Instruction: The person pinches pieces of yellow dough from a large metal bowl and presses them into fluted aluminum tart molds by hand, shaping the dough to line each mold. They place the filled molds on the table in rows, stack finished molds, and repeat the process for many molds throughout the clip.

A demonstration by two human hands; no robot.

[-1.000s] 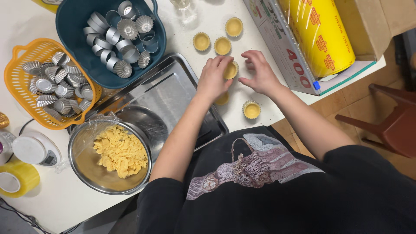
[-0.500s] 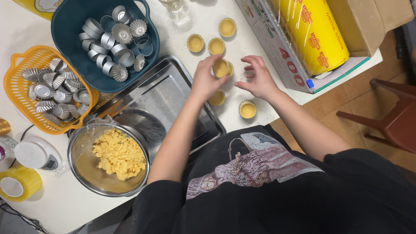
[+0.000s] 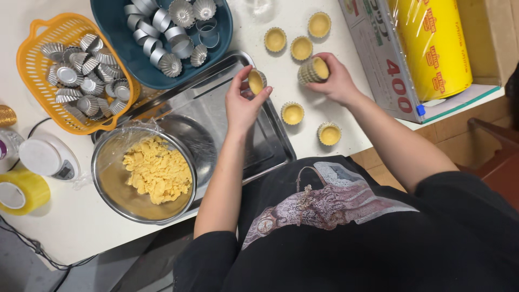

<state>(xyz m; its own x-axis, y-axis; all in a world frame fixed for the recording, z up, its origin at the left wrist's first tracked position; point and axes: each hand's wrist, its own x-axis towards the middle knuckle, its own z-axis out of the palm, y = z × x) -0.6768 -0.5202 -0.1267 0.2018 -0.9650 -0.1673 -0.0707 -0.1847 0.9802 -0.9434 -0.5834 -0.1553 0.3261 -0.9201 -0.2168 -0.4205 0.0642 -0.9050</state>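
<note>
the left hand (image 3: 241, 103) pinches one dough-lined tart mould (image 3: 255, 81) between thumb and fingertips, tipped on its side above the far edge of the steel tray (image 3: 270, 141), while the right hand (image 3: 335, 81) is wrapped around a second lined mould (image 3: 314, 69), also tilted, just off the white table (image 3: 54, 221). the hands are apart, each closed on its own mould. the risk looks plain: held on edge like this, the soft dough shell could sag or peel from the fluted wall, and a tight pinch could dent the thin rim (the left thumb seems to sit right on it). five finished tart shells (image 3: 292, 113) stand close by on the table, two near and three far, so a careless set-down could knock one. a slip on the left would drop the mould onto the tray or towards the steel bowl of crumbly dough (image 3: 157, 168) at the near left.
</note>
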